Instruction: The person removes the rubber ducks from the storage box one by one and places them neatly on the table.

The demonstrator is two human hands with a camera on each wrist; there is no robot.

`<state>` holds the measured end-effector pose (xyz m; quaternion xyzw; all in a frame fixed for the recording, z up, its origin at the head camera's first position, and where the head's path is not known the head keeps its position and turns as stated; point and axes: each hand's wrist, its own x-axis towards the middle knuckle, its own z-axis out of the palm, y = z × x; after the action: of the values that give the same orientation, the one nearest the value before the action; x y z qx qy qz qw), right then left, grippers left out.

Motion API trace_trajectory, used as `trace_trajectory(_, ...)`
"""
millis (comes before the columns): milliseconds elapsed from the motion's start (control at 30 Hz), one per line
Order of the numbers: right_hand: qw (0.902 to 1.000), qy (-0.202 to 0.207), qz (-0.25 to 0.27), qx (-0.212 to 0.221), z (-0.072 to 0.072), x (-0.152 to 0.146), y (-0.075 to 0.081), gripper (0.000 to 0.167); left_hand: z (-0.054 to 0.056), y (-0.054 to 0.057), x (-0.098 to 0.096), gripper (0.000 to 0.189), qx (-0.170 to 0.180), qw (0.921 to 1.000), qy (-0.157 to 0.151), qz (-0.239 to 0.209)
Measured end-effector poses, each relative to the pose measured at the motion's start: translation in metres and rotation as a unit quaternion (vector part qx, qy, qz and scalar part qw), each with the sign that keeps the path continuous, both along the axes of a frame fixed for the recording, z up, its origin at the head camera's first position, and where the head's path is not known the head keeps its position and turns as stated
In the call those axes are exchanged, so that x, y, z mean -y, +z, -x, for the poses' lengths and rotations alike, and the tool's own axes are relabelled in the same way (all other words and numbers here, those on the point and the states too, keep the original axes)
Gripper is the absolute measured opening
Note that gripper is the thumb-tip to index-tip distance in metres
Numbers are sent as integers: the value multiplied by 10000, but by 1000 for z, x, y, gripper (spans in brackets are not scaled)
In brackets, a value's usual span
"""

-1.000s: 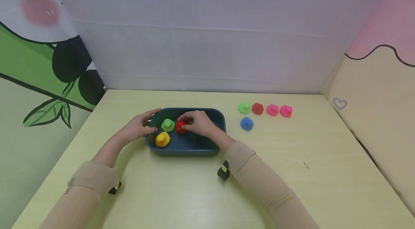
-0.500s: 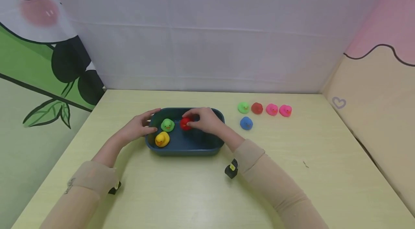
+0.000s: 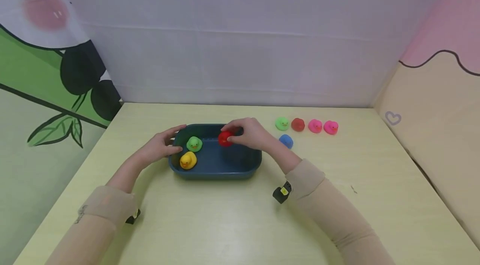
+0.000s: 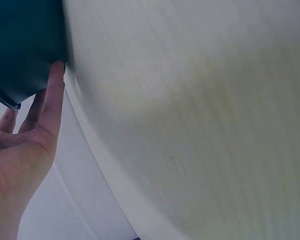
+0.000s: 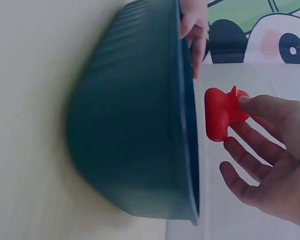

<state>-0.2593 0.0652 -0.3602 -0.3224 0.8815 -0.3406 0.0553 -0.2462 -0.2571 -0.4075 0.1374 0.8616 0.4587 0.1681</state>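
A red rubber duck (image 3: 224,139) is pinched by my right hand (image 3: 250,133) between thumb and fingertips, over the right half of a dark teal plastic bin (image 3: 217,176). In the right wrist view the duck (image 5: 218,116) is held above the level of the bin's rim. My left hand (image 3: 159,148) rests at the bin's left end, with its fingers nearly straight against the wall. In the left wrist view one fingertip touches the bin's outside (image 4: 27,45). Inside the bin, at its left, sit a green duck (image 3: 194,144) and a yellow duck (image 3: 188,160).
On the table to the right of the bin stands a row: a light green duck (image 3: 282,123), a red one (image 3: 298,125) and two pink ones (image 3: 315,126). Before them is a blue duck (image 3: 286,141), partly hidden by the right forearm. A white cloth wall (image 3: 240,69) rises behind.
My right hand has lifted the red duck away from beside the green one and carried it rightward and up. The left hand, the bin and the other ducks have stayed in place.
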Motion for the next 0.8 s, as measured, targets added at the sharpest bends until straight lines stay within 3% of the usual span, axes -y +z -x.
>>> trace_trajectory(500,9990,-397,-46,-223,-8,-51,32,37,0,0,0,73,2,10000,-4,58)
trace_trajectory(800,9982,-477,-78,-348,-9,-85,37,35,0,3,-1,73,61,9999,52,137)
